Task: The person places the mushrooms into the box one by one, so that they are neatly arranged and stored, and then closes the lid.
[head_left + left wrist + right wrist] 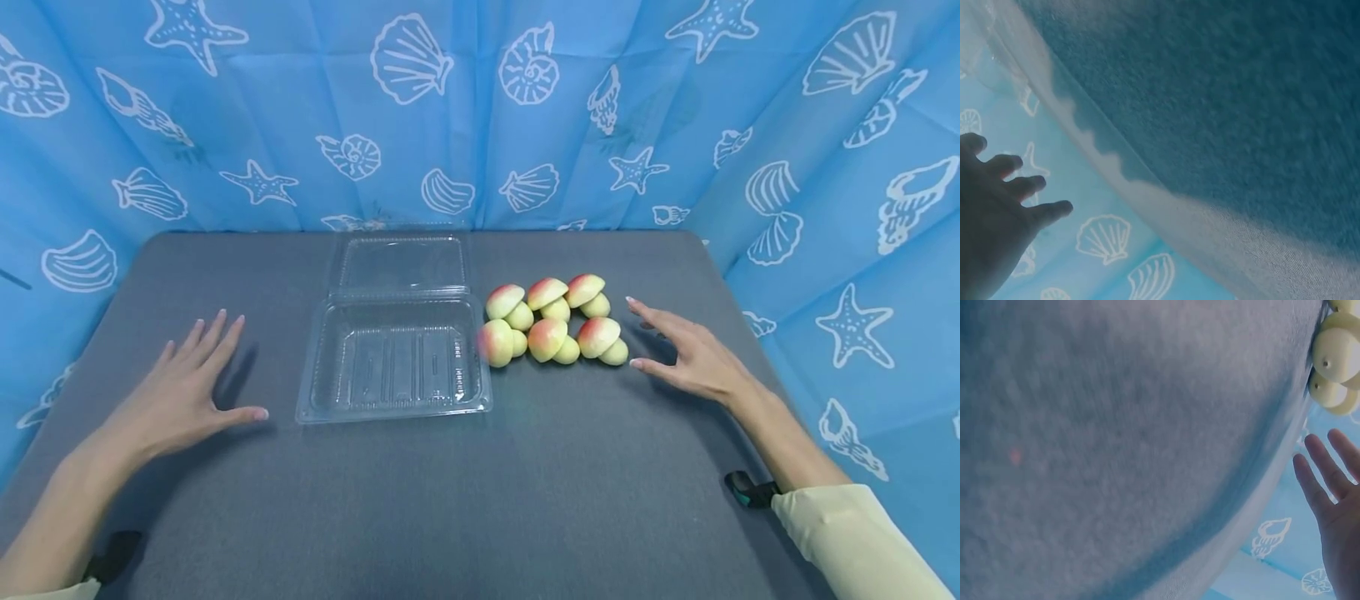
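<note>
My left hand (180, 392) hovers over the table left of a clear plastic clamshell box (318, 358), fingers spread and holding nothing. The box stands with its lid (405, 262) folded back flat behind it. Just right of the box, several mushroom-shaped pieces (547, 335) in pale yellow with pink-red tops lie in two rows. My right hand (693, 354) is beside the right end of these rows, thumb and fingers apart with nothing between them. In the right wrist view some yellow pieces (1337, 355) show at the upper right, beyond the fingertips (1313, 442).
A grey cloth-covered table (450, 508) carries everything. Behind it and along its sides hangs a blue curtain (480, 108) with white shells and starfish. Dark straps with small devices sit on both wrists, near light sleeves (862, 542).
</note>
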The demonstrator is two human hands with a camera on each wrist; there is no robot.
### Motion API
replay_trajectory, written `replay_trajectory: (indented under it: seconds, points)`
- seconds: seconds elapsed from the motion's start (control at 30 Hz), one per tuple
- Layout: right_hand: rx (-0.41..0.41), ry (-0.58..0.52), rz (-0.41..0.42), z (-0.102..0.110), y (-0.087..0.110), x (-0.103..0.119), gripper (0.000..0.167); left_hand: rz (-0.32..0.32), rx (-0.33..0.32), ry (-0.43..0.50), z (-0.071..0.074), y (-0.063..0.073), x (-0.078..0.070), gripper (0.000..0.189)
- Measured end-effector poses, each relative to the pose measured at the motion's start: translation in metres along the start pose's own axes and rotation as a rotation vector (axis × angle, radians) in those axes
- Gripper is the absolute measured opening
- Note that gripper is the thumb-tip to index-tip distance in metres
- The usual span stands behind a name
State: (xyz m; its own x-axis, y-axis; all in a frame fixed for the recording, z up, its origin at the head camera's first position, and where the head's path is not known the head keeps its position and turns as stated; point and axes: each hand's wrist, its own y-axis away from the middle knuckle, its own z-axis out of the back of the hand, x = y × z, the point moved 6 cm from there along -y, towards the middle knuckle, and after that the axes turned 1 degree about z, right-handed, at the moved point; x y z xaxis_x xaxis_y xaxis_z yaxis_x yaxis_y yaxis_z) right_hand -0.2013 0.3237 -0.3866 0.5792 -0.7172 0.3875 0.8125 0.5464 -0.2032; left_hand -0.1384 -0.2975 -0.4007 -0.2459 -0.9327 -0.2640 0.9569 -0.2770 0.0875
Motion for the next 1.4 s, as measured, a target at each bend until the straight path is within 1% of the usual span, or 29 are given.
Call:
replay_trajectory:
  seconds: [0.13, 0.2, 0.3, 0.4, 0.43, 0.53, 0.6, 0.67, 0.83, 1.07, 1.27, 1.4]
  points:
    - [-0.006, -0.059, 0.046, -0.003, 0.0, 0.005, 0.095, -0.04, -0.004, 0.073, 0.0, -0.001, -0.007, 0.129]
    - [0.0, -0.097, 0.046, -0.004, -0.001, 0.006, 0.095, -0.053, 0.007, 0.115, 0.0, -0.002, -0.01, 0.13]
    - [0.022, -0.162, 0.03, -0.008, -0.002, 0.006, 0.094, -0.069, 0.029, 0.17, -0.001, -0.005, -0.016, 0.129]
    - [0.04, -0.218, -0.004, -0.01, -0.004, 0.008, 0.09, -0.082, 0.047, 0.239, -0.003, -0.007, -0.021, 0.129]
    - [0.045, -0.236, -0.013, -0.009, -0.006, 0.013, 0.088, -0.083, 0.055, 0.264, -0.004, -0.008, -0.023, 0.129]
    - [0.061, -0.268, -0.035, -0.012, -0.008, 0.013, 0.085, -0.08, 0.079, 0.337, -0.006, -0.01, -0.028, 0.128]
    - [0.074, -0.286, -0.05, -0.013, -0.009, 0.012, 0.084, -0.073, 0.093, 0.362, -0.007, -0.011, -0.031, 0.128]
    - [0.089, -0.294, -0.062, -0.017, -0.009, 0.004, 0.085, -0.07, 0.101, 0.375, -0.007, -0.012, -0.033, 0.128]
    - [0.123, -0.309, -0.096, -0.02, -0.011, 0.0, 0.084, -0.079, 0.116, 0.398, -0.01, -0.015, -0.039, 0.126]
    - [0.14, -0.306, -0.065, -0.024, -0.017, -0.002, 0.081, -0.088, 0.108, 0.401, -0.015, -0.018, -0.045, 0.123]
    - [0.14, -0.32, -0.049, -0.026, -0.019, -0.004, 0.076, -0.121, 0.122, 0.396, -0.016, -0.021, -0.057, 0.121]
    - [0.134, -0.33, -0.05, -0.025, -0.019, -0.004, 0.075, -0.128, 0.118, 0.389, -0.016, -0.024, -0.064, 0.121]
